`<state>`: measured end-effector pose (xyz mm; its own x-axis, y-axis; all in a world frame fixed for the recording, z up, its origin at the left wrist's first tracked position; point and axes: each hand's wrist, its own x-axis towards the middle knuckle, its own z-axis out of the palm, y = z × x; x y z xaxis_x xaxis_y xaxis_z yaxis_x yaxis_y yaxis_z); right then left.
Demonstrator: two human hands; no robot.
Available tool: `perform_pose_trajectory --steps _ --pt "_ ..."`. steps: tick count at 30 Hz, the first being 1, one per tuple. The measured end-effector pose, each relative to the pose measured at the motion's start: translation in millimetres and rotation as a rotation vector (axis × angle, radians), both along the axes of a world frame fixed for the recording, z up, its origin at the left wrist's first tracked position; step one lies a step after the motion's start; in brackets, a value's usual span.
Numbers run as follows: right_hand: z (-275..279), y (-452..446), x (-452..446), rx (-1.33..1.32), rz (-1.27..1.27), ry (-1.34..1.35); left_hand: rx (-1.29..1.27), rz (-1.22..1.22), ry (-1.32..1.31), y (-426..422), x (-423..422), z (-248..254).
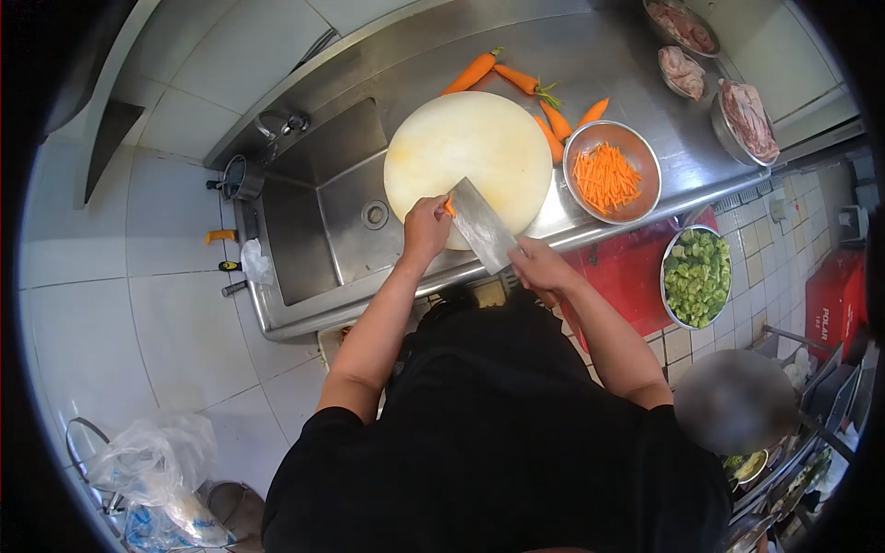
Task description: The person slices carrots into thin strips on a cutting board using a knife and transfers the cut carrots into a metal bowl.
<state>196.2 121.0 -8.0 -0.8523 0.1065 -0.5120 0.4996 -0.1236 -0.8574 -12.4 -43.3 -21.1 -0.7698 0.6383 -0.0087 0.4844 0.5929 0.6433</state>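
Observation:
My right hand [544,267] grips the handle of a broad cleaver [482,230], its blade angled over the near edge of a round white cutting board [470,147]. With closed fingers, my left hand [427,229] holds a small piece of carrot [450,206] against the blade's far end. To the right of the board, a metal bowl [651,189] contains thin carrot strips [606,178]. Several whole carrots [475,72] lie behind and beside the board on the steel counter.
A steel sink [304,249] with a faucet [281,124] opens at the left, partly under the board. Bowls of raw meat [745,120] stand at the far right. Lower right, a bowl of chopped broccoli [697,278] sits by a red surface [618,286]. Plastic bags [161,461] are lower left.

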Motion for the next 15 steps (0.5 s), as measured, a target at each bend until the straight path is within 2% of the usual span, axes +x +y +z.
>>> perform_pose_trajectory --steps 6,9,12,15 --pt "8 -6 7 0.006 -0.035 0.034 0.130 0.111 -0.079 20 18 3" --pt "33 4 22 0.054 -0.101 0.021 0.252 0.089 -0.109 45 25 4" --pt "58 16 45 0.130 -0.234 0.010 0.319 -0.084 0.013 90 36 25" --pt "96 31 76 0.221 -0.412 0.004 0.450 -0.181 -0.120 152 53 34"
